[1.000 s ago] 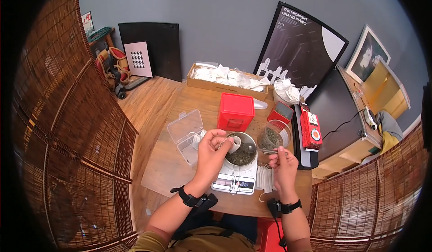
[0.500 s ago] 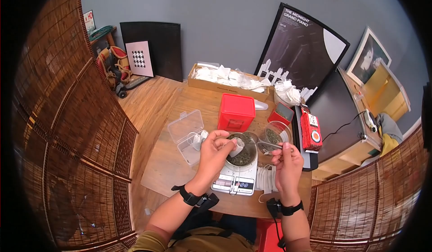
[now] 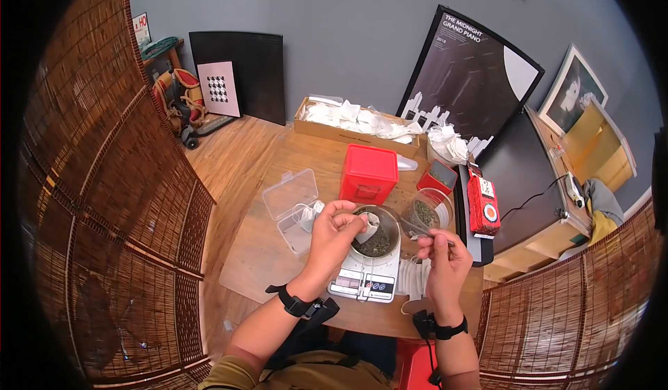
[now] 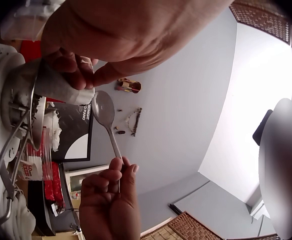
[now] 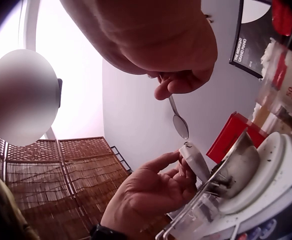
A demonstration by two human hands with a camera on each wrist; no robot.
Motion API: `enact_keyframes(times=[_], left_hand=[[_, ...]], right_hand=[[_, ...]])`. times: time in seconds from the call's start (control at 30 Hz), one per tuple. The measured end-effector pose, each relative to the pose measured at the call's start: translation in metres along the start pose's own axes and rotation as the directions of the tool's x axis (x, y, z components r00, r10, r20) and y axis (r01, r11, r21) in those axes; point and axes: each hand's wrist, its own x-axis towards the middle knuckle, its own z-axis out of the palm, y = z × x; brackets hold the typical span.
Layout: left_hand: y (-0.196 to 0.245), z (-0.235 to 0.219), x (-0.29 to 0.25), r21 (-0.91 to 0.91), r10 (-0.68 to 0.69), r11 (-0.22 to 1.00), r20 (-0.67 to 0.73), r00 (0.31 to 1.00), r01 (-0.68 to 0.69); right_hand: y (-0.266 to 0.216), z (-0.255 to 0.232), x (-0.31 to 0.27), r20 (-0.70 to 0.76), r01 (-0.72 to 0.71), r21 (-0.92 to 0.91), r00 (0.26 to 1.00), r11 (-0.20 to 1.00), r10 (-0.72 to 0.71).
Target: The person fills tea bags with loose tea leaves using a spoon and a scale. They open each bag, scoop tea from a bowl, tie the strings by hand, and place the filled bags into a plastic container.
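My left hand [image 3: 330,233] pinches a white tea bag [image 3: 367,230] by its edge, over a metal bowl [image 3: 395,242] of dried tea leaves [image 3: 378,244]. In the right wrist view the bag's mouth faces up, with a few dark leaf bits at its rim. Thumb and fingers of my right hand [image 3: 445,261] grip the handle of a metal spoon [image 4: 104,107]. The spoon's tip is right by the bag's mouth in both wrist views. Beneath the bowl is a white kitchen scale [image 3: 362,285].
A clear tub of leaves [image 3: 424,212] stands right of the bowl, with a red box [image 3: 369,174] behind. At left is an open plastic case [image 3: 291,240] with filled bags. Flat bags [image 3: 415,275] lie beside the scale. A cardboard tray [image 3: 355,137] of white bags lines the back.
My right hand has shifted slightly right, drawing the spoon from over the metal bowl toward the clear tub in the head view. The left hand keeps its pinch on the tea bag.
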Motion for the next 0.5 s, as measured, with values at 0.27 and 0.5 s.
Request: enact_keyframes(times=[0.27, 0.5], left_hand=[[-0.004, -0.002, -0.002, 0.023, 0.062, 0.998, 0.022, 0.998, -0.062], [-0.003, -0.002, -0.002, 0.026, 0.041, 0.999, 0.012, 0.999, -0.041]], right_hand=[[0.029, -0.008, -0.005, 0.094, 0.071, -0.446, 0.995, 0.892, -0.032], [0.052, -0.016, -0.001, -0.027, -0.198, -0.095, 0.980, 0.976, 0.196]])
